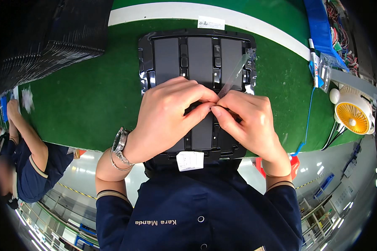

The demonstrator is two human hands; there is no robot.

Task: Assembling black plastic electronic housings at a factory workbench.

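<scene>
Navy uniform shirt (171,201) is showing below the black plastic tray (146,62); above the tray's centre, the left hand (167,108) and right hand (249,113) are pinching the lower end of a clear film strip (234,77) (fingertips nearly meeting), which is slanting toward the tray's upper right corner

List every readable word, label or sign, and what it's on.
White label at near edge of black tray: too small to read.
White slip beyond its far edge: printing too small.
Navy shirt: pale lettering, upside down, not copied here.
Marker at right: print too small.
</scene>
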